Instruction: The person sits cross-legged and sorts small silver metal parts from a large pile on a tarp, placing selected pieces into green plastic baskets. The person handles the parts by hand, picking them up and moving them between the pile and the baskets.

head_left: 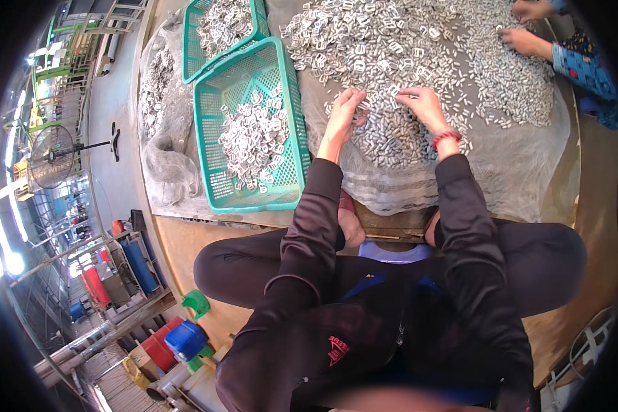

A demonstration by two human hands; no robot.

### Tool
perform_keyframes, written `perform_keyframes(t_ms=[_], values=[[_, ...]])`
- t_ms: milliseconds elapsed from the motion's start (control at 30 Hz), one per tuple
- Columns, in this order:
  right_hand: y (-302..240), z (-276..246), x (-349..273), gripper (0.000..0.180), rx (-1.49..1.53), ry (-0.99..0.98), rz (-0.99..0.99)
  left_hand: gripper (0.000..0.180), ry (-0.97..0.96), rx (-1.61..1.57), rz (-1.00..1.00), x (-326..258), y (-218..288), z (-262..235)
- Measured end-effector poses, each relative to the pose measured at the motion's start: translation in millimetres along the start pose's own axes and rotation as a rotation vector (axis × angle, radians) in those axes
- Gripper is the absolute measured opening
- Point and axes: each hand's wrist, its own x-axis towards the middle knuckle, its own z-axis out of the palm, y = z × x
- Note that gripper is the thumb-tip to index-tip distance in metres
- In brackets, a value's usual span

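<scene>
My left hand (347, 113) is over the near part of a heap of small silvery metal pellets (395, 137), fingers pinched together. Whatever lies between those fingertips is too small to make out. A little to the right, my right hand (424, 108), with a red band at the wrist, pinches a small silvery slotted buckle (393, 90) at its fingertips. Beyond both hands spreads a pile of similar metal buckles (364, 44), mixed with pellets. To the left of my left hand, a green plastic basket (299, 137) holds many loose buckles (254, 141).
A second green basket (189, 41) with buckles stands farther back. Crumpled translucent sheeting (168, 161) covers part of the low table. At the far right, another person's hands (525, 41) touch the pellets. A fan (53, 154) and colored drums (185, 340) are off to the left.
</scene>
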Motion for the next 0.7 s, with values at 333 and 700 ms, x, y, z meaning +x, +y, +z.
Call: perform_keyframes(t_ms=[333,700], values=[[20.0,-8.5,-8.3,0.026,0.166,0.173,0.197,0.011,-0.246,-0.004,-0.107,-37.1,24.6,34.8],[-4.1,-50.0,-7.1,0.026,1.056,-0.009,0.274,0.025,-0.064,1.293,0.508,-48.4,-42.2,34.3]])
